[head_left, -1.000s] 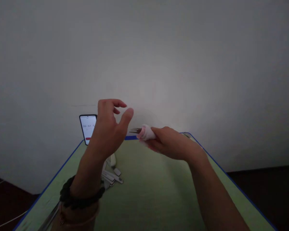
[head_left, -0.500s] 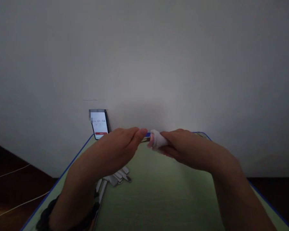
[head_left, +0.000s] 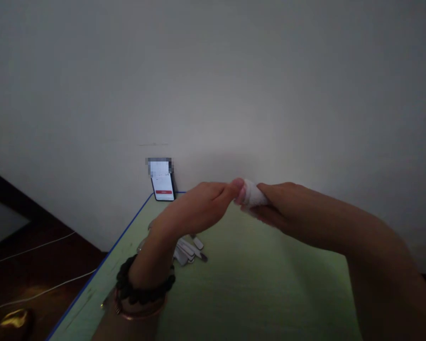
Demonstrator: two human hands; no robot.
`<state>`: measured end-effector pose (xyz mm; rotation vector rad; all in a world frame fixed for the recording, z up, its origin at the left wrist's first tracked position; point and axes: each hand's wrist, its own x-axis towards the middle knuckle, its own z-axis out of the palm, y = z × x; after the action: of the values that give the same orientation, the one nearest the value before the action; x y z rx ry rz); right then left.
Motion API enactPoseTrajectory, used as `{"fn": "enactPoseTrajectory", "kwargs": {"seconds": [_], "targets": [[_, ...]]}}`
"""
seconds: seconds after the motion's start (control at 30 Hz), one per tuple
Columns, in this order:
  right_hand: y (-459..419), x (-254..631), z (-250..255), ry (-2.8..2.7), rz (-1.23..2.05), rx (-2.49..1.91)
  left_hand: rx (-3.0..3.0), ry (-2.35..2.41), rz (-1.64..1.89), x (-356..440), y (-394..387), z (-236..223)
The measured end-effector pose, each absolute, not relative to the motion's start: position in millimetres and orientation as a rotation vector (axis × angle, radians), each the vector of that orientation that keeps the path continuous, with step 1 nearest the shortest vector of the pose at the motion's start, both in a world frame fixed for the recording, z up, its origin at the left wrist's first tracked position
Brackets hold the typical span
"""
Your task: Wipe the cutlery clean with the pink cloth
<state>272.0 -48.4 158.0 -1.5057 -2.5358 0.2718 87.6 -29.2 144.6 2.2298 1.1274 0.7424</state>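
My right hand pinches a small folded white cloth, which shows pink at its left opening. My left hand is closed with its thumb on top, right against that end of the cloth. A thin metal-looking tool showed between the hands a moment ago; now the fingers and cloth hide it. Both hands are held above the far part of the table. Below my left wrist lie several flat, white-handled tools, one with a dark pointed tip, partly covered by my arm.
A phone with a lit screen leans on the grey wall at the back left. The pale green table has a blue edge. White cables run over the dark floor on the left.
My left thumb has come up to the cloth, closing the gap where the thin tool showed. Both hands now appear farther right, and the whole view has shifted, showing more floor on the left.
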Motion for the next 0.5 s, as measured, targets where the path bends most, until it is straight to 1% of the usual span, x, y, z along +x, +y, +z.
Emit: {"fn": "enactPoseTrajectory", "kwargs": {"seconds": [0.13,0.27,0.5], "targets": [[-43,272,155,-2.533,0.272,-1.452,2.278,1.186,0.714,91,-21,140],[-31,272,152,-2.531,0.348,-1.364,2.277,1.196,0.821,93,-8,134],[-13,279,145,-2.519,0.656,-1.198,2.366,1.172,0.908,88,-5,135]]}}
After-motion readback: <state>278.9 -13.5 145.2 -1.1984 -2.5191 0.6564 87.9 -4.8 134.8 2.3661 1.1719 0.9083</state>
